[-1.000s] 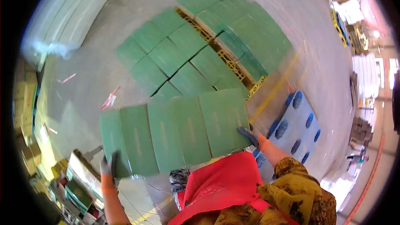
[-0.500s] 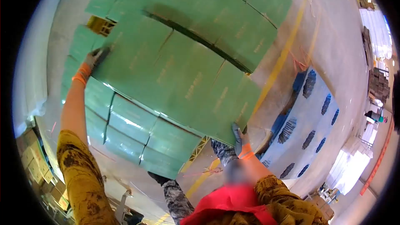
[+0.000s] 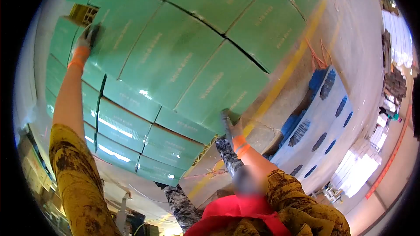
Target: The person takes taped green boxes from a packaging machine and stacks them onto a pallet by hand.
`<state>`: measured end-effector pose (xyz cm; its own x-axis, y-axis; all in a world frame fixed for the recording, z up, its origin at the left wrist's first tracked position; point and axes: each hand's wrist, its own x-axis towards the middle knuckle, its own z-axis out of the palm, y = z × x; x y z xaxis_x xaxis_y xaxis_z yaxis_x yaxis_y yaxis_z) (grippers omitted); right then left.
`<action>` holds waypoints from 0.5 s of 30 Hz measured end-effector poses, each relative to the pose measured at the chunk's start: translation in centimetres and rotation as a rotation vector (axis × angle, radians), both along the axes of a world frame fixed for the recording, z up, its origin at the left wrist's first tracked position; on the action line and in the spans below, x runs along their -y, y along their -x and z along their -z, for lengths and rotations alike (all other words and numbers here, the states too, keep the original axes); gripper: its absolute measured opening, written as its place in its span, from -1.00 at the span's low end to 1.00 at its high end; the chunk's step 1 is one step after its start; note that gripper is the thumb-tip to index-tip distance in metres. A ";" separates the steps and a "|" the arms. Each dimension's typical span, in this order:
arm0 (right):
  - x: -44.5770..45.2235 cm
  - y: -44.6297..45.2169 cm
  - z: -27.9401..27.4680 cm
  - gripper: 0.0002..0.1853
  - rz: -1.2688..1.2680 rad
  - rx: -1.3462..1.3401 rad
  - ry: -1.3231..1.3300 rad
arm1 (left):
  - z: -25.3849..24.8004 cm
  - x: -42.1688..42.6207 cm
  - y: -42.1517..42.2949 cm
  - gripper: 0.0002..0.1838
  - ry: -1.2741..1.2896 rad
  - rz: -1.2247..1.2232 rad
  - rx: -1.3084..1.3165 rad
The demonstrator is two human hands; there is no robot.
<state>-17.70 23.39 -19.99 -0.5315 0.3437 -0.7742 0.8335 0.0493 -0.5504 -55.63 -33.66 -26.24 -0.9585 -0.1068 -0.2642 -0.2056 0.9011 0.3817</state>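
Observation:
A row of green cartons (image 3: 162, 54) with faint pale print lies across the top of a green carton stack (image 3: 131, 124). My left hand (image 3: 87, 37), in a grey glove with an orange cuff, grips the row's left end, fingers bent over its edge. At the near right corner, my right hand (image 3: 231, 124), gloved alike, presses its fingers along the carton's side. The row spans between both hands. Behind it, more green cartons (image 3: 262, 17) lie beyond a narrow dark gap. The underside of the held row is hidden.
A yellow lattice piece (image 3: 83, 15) shows at the stack's far left. To the right stands a pale blue panel (image 3: 313, 126) with several dark openings. A yellow line (image 3: 284, 76) crosses the floor, with orange strapping (image 3: 318, 57) near it. A distant person (image 3: 390, 114) is at far right.
Both hands and the carton row have moved up and left in view. The dark gap behind the row has narrowed, and the row now sits closer against the cartons behind.

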 end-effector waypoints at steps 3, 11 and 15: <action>-1.4 0.5 0.7 -0.42 -0.044 -0.053 0.152 | -8.8 -11.3 -2.7 -0.34 0.443 -0.238 0.126; -3.8 1.3 -4.2 -0.52 -0.244 -0.333 -0.083 | -23.1 -15.2 -37.3 -0.20 0.026 -0.424 -0.379; 8.3 -4.2 -9.2 -0.55 -0.366 -0.254 0.186 | -39.0 -3.4 -59.4 0.01 0.506 -0.826 -0.067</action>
<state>-13.47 15.13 -10.77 -0.7717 -0.0334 -0.6351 0.6181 0.1958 -0.7613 3.75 -30.28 12.76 -0.5421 -0.8388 0.0503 -0.8390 0.5436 0.0226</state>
